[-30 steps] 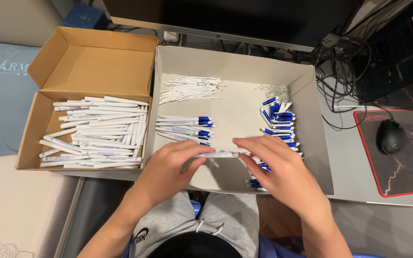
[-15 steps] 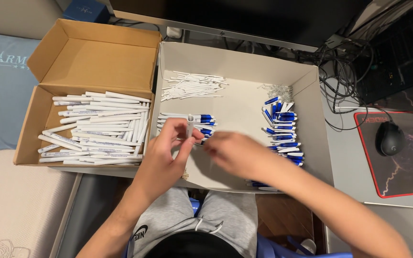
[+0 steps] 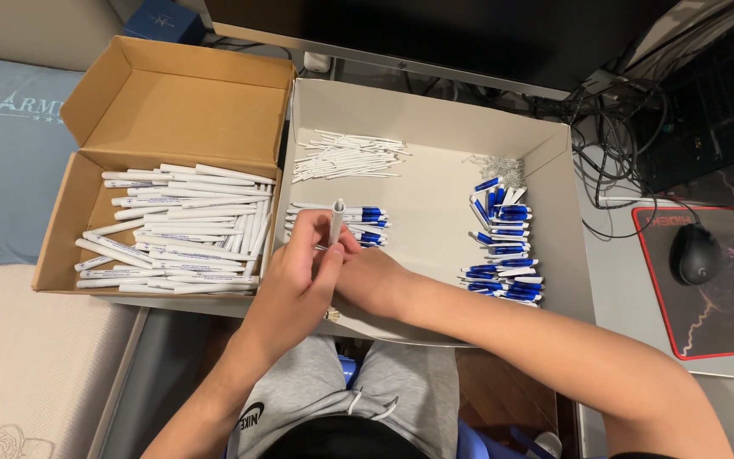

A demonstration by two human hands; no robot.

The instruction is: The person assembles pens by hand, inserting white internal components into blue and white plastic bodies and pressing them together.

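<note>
I see the left hand [image 3: 299, 285] wrapped round a slim white plastic pen barrel [image 3: 336, 231], held upright w/ its top end poking above the fingers, over the front-left part of the shallow white cardboard tray [image 3: 435, 110]. The right hand [image 3: 373, 280] is pressed up against the left one, fingers curled under it; can't tell if it's actually pinching the barrel or some small part, since the left hand hides that.

Just behind the hands, inside the tray, lies a row of white-and-blue pen pieces [image 3: 358, 223]. Further back is a loose pile of thin white refill tubes [image 3: 346, 157]. On the tray's right side sits a stack of blue-and-white pen parts [image 3: 503, 251], w/ a small heap of metal springs [image 3: 503, 166] behind it.

Left of the tray, touching it, is a brown cardboard box [image 3: 172, 93] holding white finished pens [image 3: 180, 229].
</note>
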